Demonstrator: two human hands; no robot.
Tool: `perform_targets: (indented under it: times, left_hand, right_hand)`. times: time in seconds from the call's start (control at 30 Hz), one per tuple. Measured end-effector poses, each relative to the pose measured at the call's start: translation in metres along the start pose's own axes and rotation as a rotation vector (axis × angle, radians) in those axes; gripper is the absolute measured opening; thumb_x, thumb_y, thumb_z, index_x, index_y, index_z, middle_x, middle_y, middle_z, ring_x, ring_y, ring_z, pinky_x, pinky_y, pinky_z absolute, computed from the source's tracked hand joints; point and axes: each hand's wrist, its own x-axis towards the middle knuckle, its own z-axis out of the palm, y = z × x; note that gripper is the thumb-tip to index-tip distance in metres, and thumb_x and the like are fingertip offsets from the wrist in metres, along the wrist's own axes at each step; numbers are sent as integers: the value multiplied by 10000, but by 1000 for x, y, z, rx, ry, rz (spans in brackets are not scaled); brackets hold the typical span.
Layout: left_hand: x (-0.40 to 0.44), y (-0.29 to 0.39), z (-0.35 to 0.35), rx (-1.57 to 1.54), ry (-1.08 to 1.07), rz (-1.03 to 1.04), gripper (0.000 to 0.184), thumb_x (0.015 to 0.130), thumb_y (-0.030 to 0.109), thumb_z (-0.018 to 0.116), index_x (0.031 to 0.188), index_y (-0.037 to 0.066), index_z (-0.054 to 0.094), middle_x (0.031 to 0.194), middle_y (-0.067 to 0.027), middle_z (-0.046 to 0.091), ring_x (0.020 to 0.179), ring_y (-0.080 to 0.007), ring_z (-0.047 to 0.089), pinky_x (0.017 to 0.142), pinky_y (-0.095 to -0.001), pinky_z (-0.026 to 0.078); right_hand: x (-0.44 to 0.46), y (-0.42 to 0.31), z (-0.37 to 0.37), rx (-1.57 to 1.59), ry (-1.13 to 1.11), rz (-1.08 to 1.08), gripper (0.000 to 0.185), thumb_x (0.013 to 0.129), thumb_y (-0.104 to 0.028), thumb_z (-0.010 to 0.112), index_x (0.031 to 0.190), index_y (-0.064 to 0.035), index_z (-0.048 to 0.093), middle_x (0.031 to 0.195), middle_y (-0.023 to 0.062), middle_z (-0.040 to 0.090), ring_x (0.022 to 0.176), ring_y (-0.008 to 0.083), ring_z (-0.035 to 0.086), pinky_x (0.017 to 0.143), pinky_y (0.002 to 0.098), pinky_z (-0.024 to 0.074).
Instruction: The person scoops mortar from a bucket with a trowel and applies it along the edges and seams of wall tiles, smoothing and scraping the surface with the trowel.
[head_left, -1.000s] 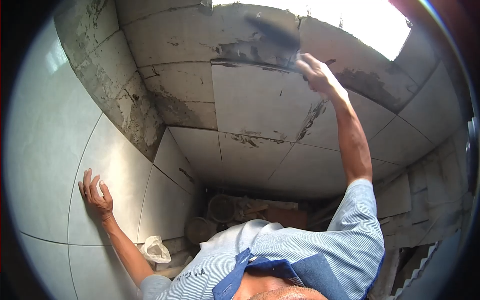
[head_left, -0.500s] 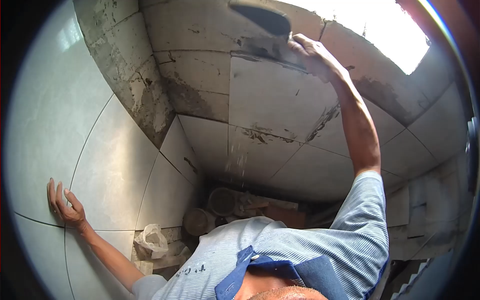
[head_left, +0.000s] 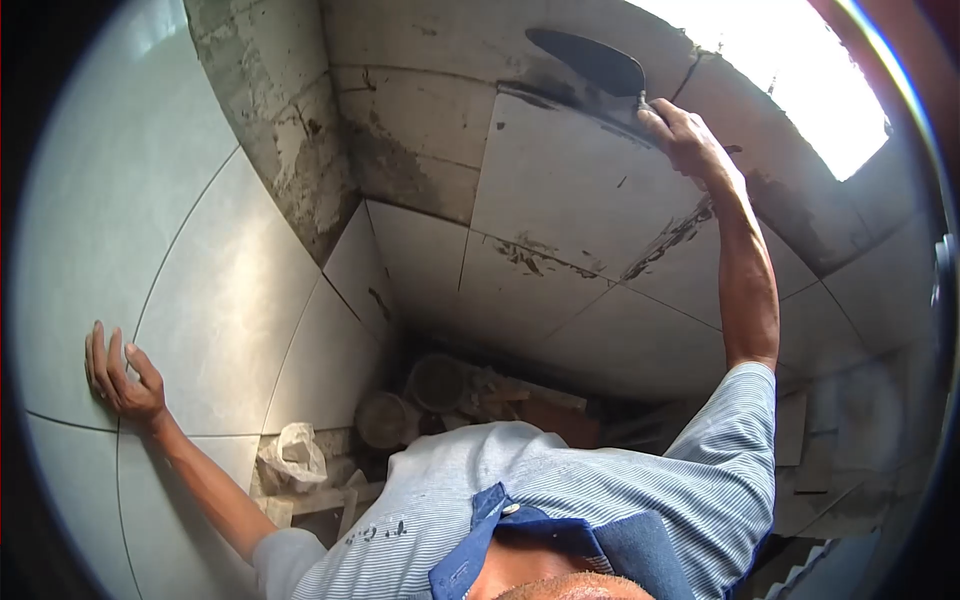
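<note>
Dark leaf-shaped metal trowel (head_left: 592, 62) has dropped nearer top edge of pale-grey flat tile (head_left: 560, 175); I see right hand (head_left: 692, 140) clenched round hidden handle (best hold; probably light, stiff). Left hand (head_left: 125, 378) spread against glossy wall tile (head_left: 225, 295).

Dark trowel (head_left: 590, 62), tapering leftward, near top edge of pale wall tile (head_left: 560, 170)

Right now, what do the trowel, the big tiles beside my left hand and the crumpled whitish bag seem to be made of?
The trowel is probably steel where it shows: dark, thin and dull, with a crisp outline. The wall tiles look like glazed ceramic or porcelain: pale, smooth, softly reflecting light. The bag seems to be thin plastic, judging by its crinkled folds, though cloth is possible.
</note>
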Motion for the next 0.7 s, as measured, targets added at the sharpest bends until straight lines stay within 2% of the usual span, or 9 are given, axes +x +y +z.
perform_targets:
  times: [0.07,0.1,0.2,0.27,0.3,0.33,0.4,0.53,0.7]
  left_hand:
    - [2,-3,3,5,-7,14,182,943,84,549,1083,28,652,1205,-124,646,1104,-327,616,957,-417,496]
    - [-2,-7,5,20,0,22,180,937,76,561,1086,28,650,1200,-127,648,1110,-330,615,953,-422,503]
    - [-6,-11,5,51,-31,27,180,928,65,577,1090,34,650,1198,-129,650,1114,-330,615,948,-424,515]
    - [-9,-14,6,68,-44,42,183,920,67,591,1090,41,652,1199,-116,649,1109,-321,618,944,-418,520]
    - [-10,-15,7,76,-56,36,183,920,67,591,1090,41,652,1199,-116,649,1109,-321,618,944,-418,520]
    - [-9,-16,8,78,-59,37,184,914,72,601,1089,49,655,1209,-105,643,1109,-312,618,942,-413,522]
    - [-11,-16,3,84,-66,35,185,909,77,611,1087,57,658,1220,-95,636,1110,-303,618,941,-407,524]
    - [-11,-18,7,132,-117,71,196,909,105,623,1099,89,670,1235,-74,623,1101,-285,614,937,-393,522]
    - [-25,-32,16,246,-141,30,236,885,175,675,1118,136,686,1232,-35,617,1115,-240,602,955,-359,512]
  right_hand:
    - [-3,13,16,-141,130,-187,395,958,-385,546,1134,-33,579,812,199,654,763,283,647,706,414,490]
    - [-17,5,21,-88,133,-194,375,959,-384,555,1162,-70,571,971,204,687,920,338,671,779,429,501]
    - [-50,0,63,165,140,-163,371,932,-348,624,1152,-54,570,989,237,686,945,370,673,797,439,508]
    - [-57,13,98,273,158,-130,388,937,-363,617,1159,-48,568,976,223,691,907,345,676,786,433,510]
    - [-59,24,114,382,83,-36,377,956,-347,589,1171,-39,560,879,165,680,765,249,659,695,387,519]
    - [-68,20,122,601,36,56,388,967,-332,564,1167,0,550,770,91,609,625,157,583,562,322,490]
    - [-81,40,161,910,143,79,353,979,-320,537,1124,2,544,782,53,521,570,132,543,487,280,457]
    - [-131,74,223,1077,359,201,304,987,-349,504,1043,-51,503,791,53,499,546,144,532,462,284,460]
    - [-153,124,228,1317,580,413,300,996,-383,469,1008,-84,461,783,52,491,540,150,534,442,283,458]
